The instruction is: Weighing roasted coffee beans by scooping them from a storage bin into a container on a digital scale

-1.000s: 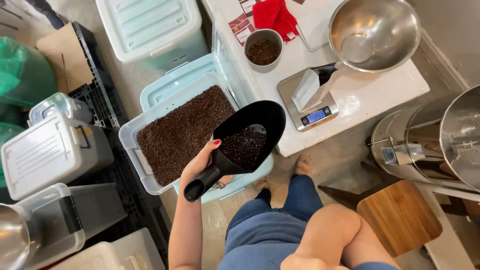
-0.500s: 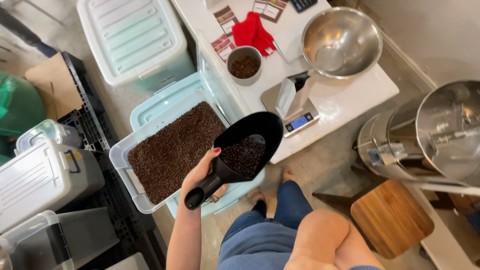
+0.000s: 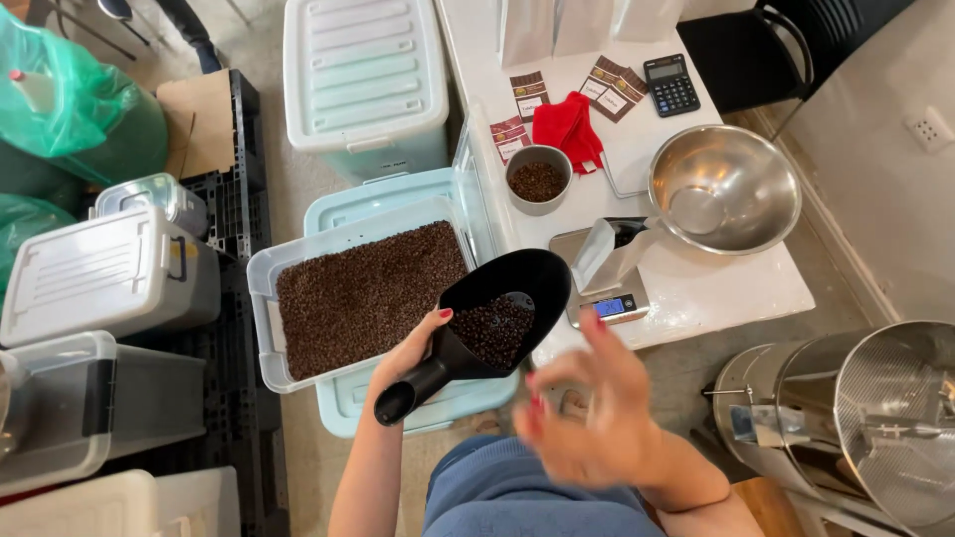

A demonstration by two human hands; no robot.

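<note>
My left hand (image 3: 413, 353) grips the handle of a black scoop (image 3: 502, 303) that holds some coffee beans. The scoop hangs between a clear bin full of coffee beans (image 3: 363, 293) and the white table's edge. My right hand (image 3: 592, 413) is blurred in mid-air below the scoop, fingers apart and holding nothing. On the table a white bag (image 3: 607, 254) stands open on a small digital scale (image 3: 609, 303), just right of the scoop.
On the white table (image 3: 716, 288) stand a steel bowl (image 3: 724, 187), a small cup of beans (image 3: 537, 179), a red cloth (image 3: 567, 127), labels and a calculator (image 3: 671, 85). Lidded bins (image 3: 363, 75) and grey cases (image 3: 99, 268) are at left. A steel sieve drum (image 3: 875, 428) stands at right.
The view has tilted up the table. My right hand has risen into view below the scoop. The scoop stays in my left hand near the scale.
</note>
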